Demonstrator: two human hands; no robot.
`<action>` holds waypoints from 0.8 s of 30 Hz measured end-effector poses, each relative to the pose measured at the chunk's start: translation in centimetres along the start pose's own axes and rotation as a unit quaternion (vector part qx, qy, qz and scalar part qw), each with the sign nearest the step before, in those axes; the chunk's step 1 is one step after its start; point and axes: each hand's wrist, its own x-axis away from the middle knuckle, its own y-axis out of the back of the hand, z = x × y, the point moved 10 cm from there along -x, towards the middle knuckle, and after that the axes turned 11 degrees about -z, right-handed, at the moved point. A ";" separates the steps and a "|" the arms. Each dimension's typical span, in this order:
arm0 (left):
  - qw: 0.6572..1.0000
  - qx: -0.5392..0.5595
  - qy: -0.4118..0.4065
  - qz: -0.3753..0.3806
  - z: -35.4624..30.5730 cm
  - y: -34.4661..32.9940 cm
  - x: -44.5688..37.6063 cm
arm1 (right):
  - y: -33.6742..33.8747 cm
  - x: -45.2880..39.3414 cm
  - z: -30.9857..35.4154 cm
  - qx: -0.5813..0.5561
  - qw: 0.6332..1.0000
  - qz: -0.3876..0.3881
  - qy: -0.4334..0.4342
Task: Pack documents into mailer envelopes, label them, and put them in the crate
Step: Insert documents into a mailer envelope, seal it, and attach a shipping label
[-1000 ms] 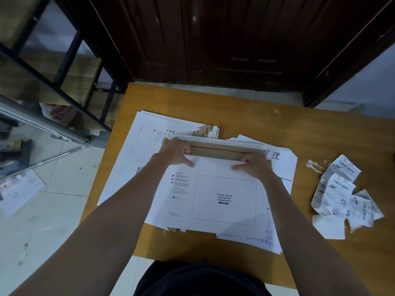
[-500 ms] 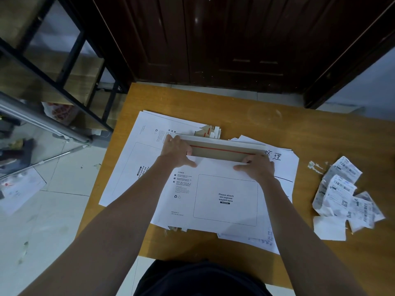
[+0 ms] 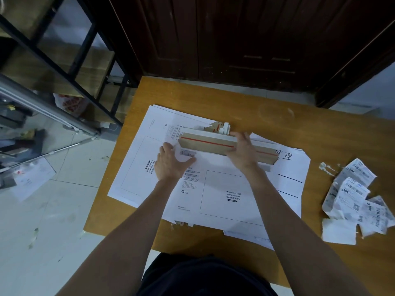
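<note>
Near the middle of the wooden tabletop (image 3: 320, 133), a white mailer envelope (image 3: 226, 195) lay face up, its printed waybill box (image 3: 232, 197) toward the person. Its brown flap (image 3: 209, 144), marked with a red adhesive strip (image 3: 207, 143), stood lifted along the envelope's far edge. The right hand (image 3: 242, 151) curled over that flap about midway along it, fingers on the far side, holding it up. The left hand (image 3: 173, 164) lay at the envelope's far left corner with the fingers fairly straight and the thumb out, pressing down on what looked like a sheet at the mouth; whether it pinched that sheet could not be told. A second mailer (image 3: 145, 159) lay turned sideways under and to the left of the first, and loose documents (image 3: 286, 167) with handwritten characters spread out to its right. Well apart on the right side of the tabletop sat a crumpled heap of shipping labels (image 3: 354, 201). No crate was in view.

The step in hand seemed to be the packing and closing: the contents being seated in the mouth while the flap was kept clear. The next move probably called for the left hand to keep the sheets fully inside, then for the flap to be folded down squarely and pressed along the strip. After that a label from the heap belonged in the waybill box.
</note>
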 end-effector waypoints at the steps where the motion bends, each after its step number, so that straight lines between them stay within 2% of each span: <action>1: 1.000 0.016 0.014 0.018 0.4 -0.4 0.5 | -0.7 -0.1 1.0 -0.026 1.000 0.016 0.003; 4: 1.000 0.023 -0.001 0.014 0.6 -0.7 1.3 | -1.7 0.0 2.0 -0.043 0.998 0.035 -0.005; 8: 0.997 -0.043 -0.055 -0.018 -0.2 -0.7 1.5 | -0.9 2.1 2.7 -0.032 0.998 0.034 0.040; 11: 0.989 -0.092 -0.105 -0.049 -1.2 -0.3 2.1 | -2.3 5.3 2.7 0.042 0.992 0.084 0.086; 14: 0.974 -0.092 -0.185 -0.090 -2.7 0.5 3.5 | -3.9 7.5 2.3 0.155 0.972 0.127 0.120; 16: 0.967 -0.095 -0.226 -0.067 -2.9 0.0 4.5 | -3.9 7.8 2.6 0.222 0.959 0.110 0.137; 18: 0.965 -0.108 -0.240 -0.010 -1.9 -1.3 5.1 | -3.7 7.6 3.7 0.263 0.951 0.077 0.144; 21: 0.969 -0.083 -0.225 0.051 -0.7 -2.3 5.4 | -4.8 7.9 6.6 0.236 0.952 0.058 0.185; 24: 0.975 -0.035 -0.206 0.080 -0.7 -2.2 5.8 | -6.9 8.7 8.6 0.221 0.940 0.100 0.240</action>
